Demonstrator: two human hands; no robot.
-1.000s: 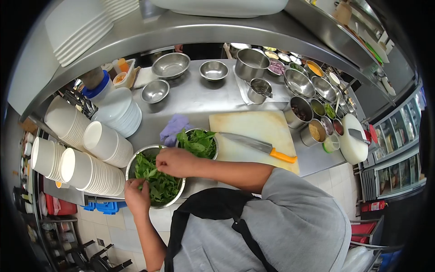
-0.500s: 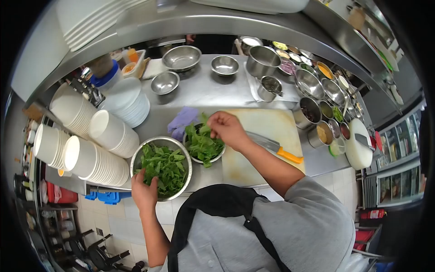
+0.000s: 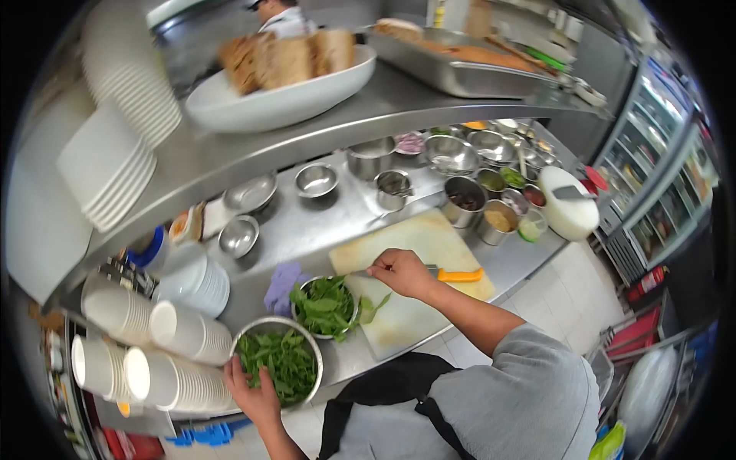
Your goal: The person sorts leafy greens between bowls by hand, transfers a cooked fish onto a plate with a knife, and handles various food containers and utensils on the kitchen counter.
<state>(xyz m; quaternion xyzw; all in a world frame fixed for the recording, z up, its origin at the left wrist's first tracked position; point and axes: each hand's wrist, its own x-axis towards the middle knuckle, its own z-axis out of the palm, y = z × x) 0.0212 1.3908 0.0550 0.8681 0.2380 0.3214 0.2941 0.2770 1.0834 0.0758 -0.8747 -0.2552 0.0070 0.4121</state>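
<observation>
My left hand (image 3: 257, 392) is at the near-left rim of a steel bowl (image 3: 317, 346) full of green leaves (image 3: 277, 368). Its thumb and fingers are spread at the edge of the leaves. Over the left part of a cutting board (image 3: 423, 239), my right hand (image 3: 402, 273) has its fingers pinched together; whatever is between them is too small to make out. Below it, a loose leafy sprig (image 3: 372, 308) lies beside a smaller bowl of leaves (image 3: 323, 305). A knife with an orange handle (image 3: 461, 275) rests on the board, its blade partly hidden behind my right hand.
Stacked white tubs (image 3: 184, 379) stand at the left, and a crumpled purple cloth (image 3: 284, 285) lies behind the bowls. Steel bowls and ingredient pots (image 3: 464, 201) line the back and right. An overhead shelf holds a white dish of bread (image 3: 284, 96) and a steel tray (image 3: 460, 73).
The view has tilted up and turned, bringing the shelf into sight. My right hand has moved from above the smaller bowl to over the board. My left hand stays at the larger bowl.
</observation>
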